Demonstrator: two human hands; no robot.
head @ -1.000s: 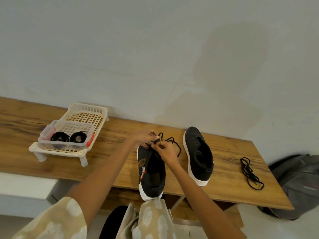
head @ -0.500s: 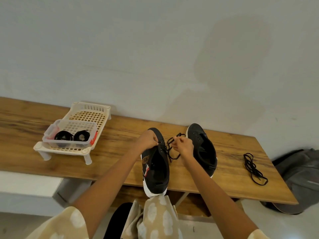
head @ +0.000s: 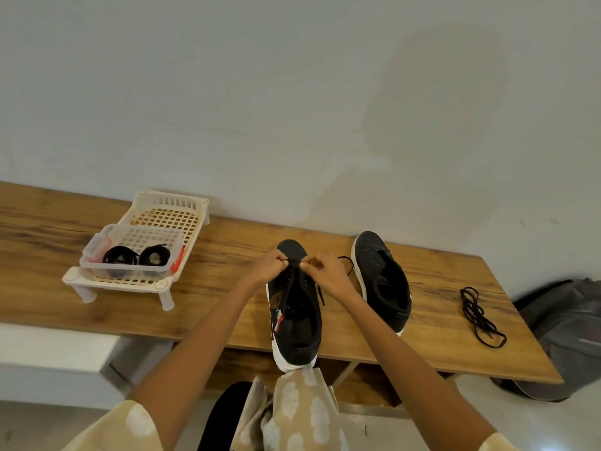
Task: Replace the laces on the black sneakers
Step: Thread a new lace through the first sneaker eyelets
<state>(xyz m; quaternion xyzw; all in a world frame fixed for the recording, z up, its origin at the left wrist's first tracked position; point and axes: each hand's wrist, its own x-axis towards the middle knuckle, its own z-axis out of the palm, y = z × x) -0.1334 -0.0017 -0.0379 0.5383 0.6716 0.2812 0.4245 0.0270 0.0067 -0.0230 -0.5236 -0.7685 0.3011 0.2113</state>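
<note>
Two black sneakers with white soles stand on a wooden bench. The near sneaker has its heel over the bench's front edge. My left hand and my right hand are over its toe end, each pinching a black lace at the front eyelets. Loose lace ends trail to the right of my right hand. The second sneaker stands to the right with bare eyelets. A bundled black lace lies on the bench further right.
A cream plastic rack stands at the bench's left and carries a clear box with two coiled black laces. A grey bag sits on the floor beyond the bench's right end. A wall rises behind the bench.
My hands moved apart with the lace half a second ago and are now close together over the near sneaker's front eyelets. The view has shifted slightly.
</note>
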